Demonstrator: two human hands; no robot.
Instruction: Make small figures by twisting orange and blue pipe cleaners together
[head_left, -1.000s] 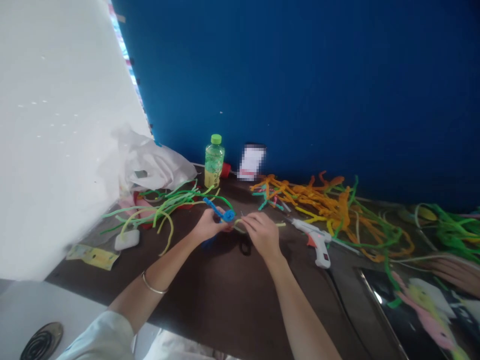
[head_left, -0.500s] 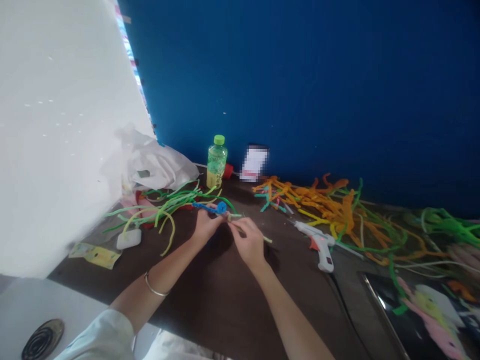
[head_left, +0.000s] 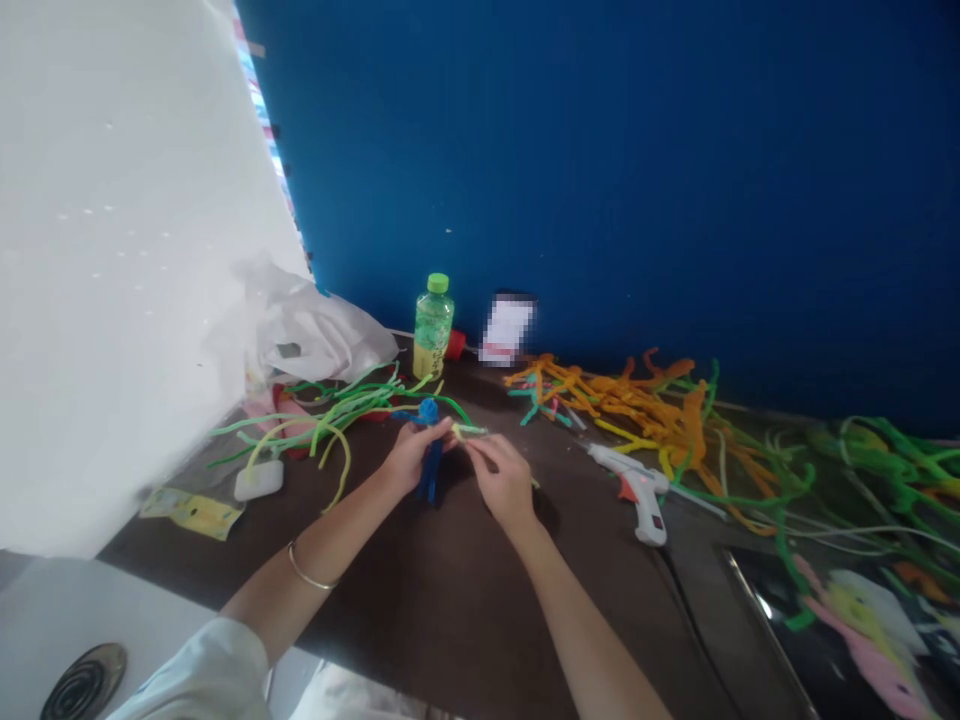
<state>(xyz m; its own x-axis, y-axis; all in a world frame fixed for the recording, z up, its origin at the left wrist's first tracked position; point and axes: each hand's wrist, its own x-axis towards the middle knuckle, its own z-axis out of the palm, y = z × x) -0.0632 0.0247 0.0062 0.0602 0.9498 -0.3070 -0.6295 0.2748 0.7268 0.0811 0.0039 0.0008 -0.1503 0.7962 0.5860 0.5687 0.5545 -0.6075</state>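
My left hand [head_left: 409, 458] is closed around a small blue pipe-cleaner figure [head_left: 429, 411], with its round head up and two legs hanging below my fingers. Close by on the right, my right hand [head_left: 501, 478] pinches a pale yellow-green pipe cleaner [head_left: 470, 430]. One end of that strip reaches the left fingertips, and its other end shows past the right hand. Both hands are just above the dark table [head_left: 420, 590]. Exactly how the strip meets the blue figure is too small to tell.
Green pipe cleaners [head_left: 352, 408] lie at left beside a white case [head_left: 259, 480]. Behind stand a green-capped bottle [head_left: 433, 330] and a phone [head_left: 508, 328]. A glue gun [head_left: 637, 485], its cord trailing forward, lies right of my hands, before orange pipe cleaners [head_left: 637, 400].
The blue figure has turned in my left hand from lying sideways to head up, legs down. My right hand keeps its pinch on the pale strip. A blurred skin-toned shape at the right edge is gone.
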